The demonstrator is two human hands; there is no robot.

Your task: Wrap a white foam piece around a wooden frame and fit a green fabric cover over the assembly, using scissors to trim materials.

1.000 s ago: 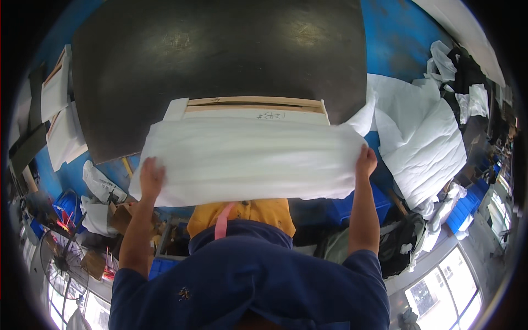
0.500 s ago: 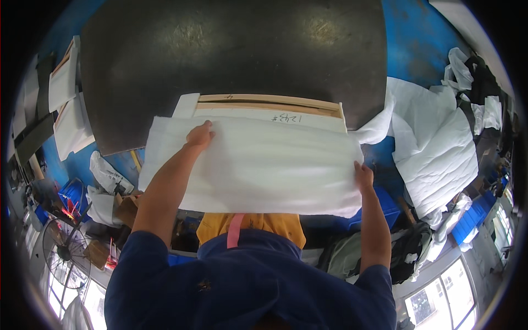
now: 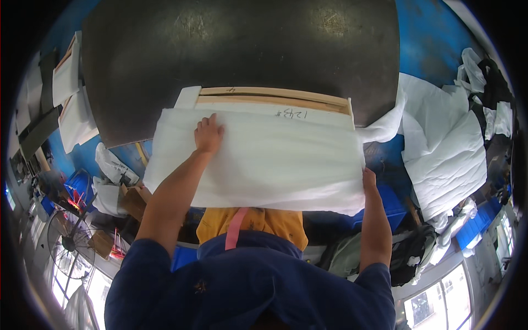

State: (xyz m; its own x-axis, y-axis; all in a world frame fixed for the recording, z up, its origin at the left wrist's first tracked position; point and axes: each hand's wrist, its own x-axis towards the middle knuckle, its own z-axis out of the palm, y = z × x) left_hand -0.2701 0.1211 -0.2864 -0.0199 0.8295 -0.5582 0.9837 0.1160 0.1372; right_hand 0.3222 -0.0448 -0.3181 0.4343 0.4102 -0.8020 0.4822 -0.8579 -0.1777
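A white foam sheet (image 3: 275,162) lies draped over a flat wooden-framed panel (image 3: 272,98) at the near edge of a dark table (image 3: 242,49). My left hand (image 3: 208,134) rests flat on top of the sheet near its far left part, fingers together and pressing down. At the sheet's right near corner my right hand (image 3: 368,179) grips the edge. The sheet hangs over the table edge toward my body.
More white foam sheets (image 3: 445,148) are piled to the right on blue bins. White panels (image 3: 69,82) lean at the left. A fan (image 3: 69,242), cardboard boxes and bags sit on the floor at lower left.
My left hand has let go of the sheet's left edge and moved up onto its top surface. The sheet has been pulled a little further over the panel.
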